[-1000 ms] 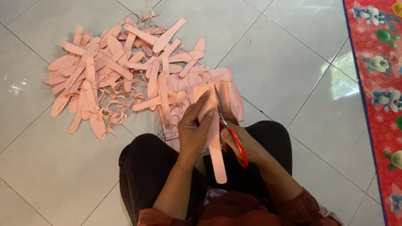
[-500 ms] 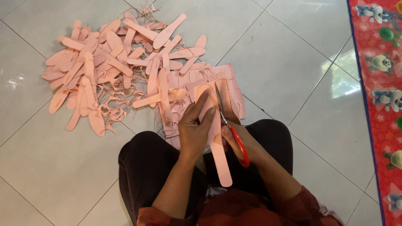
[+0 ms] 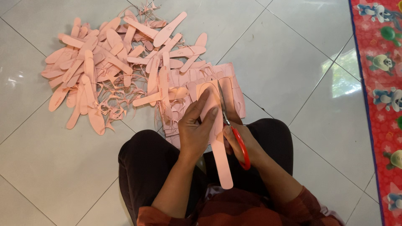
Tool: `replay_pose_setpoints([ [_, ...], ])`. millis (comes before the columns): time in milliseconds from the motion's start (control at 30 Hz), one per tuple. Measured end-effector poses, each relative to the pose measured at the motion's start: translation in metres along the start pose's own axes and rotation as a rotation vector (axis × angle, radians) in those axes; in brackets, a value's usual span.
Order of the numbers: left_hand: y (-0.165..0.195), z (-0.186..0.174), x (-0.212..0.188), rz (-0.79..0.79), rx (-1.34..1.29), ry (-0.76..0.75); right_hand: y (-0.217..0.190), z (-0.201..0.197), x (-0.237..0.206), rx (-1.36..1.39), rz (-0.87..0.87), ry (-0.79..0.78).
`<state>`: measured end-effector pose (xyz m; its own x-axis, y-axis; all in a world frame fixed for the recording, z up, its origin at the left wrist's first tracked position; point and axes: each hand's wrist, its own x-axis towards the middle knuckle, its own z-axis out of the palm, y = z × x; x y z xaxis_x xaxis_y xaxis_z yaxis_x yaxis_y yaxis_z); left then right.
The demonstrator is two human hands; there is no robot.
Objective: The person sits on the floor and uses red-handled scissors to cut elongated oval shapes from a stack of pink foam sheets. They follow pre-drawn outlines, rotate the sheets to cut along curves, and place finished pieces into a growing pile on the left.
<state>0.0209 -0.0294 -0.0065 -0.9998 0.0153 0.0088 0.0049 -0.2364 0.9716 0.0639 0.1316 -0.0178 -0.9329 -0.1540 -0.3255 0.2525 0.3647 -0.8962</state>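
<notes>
The right hand [image 3: 240, 144] grips a pair of red-handled scissors [image 3: 232, 125], fingers closed through the loops, with the blades pointing away from the body along the right edge of a long pink strip [image 3: 215, 138]. The left hand [image 3: 197, 127] lies just beside it, fingers closed around the upper part of the same strip, thumb underneath and fingertips [image 3: 213, 112] pressed on top, touching the strip just left of the blades. The strip runs lengthwise straight out from the person's lap, its rounded far end toward the floor tiles and its near end hanging down between the knees, which are covered by dark trousers [image 3: 146, 163]. Both hands meet over the strip; the left steadies it while the right works the cutting edge on its right side, so the blades lie almost parallel to the strip's long axis. Directly beyond the hands, a stack of uncut pink sheets [image 3: 232, 90] rests on the floor [image 3: 293, 62]. Farther to the left, a heap of finished pink cut-outs [image 3: 109, 62] and thin curled trimmings [image 3: 111, 106] spreads across the tiles. A red patterned mat [image 3: 383, 83] borders the scene on the right.
</notes>
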Motion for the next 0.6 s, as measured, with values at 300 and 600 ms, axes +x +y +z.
replay_pose_setpoints([
  [300, 0.001, -0.003, 0.001, 0.04, -0.002, -0.016, -0.007, -0.003, -0.005, 0.213, 0.098, -0.027],
  [600, 0.01, -0.003, 0.0, 0.008, -0.012, -0.029, -0.011, -0.015, -0.006, 0.09, -0.195, -0.151],
])
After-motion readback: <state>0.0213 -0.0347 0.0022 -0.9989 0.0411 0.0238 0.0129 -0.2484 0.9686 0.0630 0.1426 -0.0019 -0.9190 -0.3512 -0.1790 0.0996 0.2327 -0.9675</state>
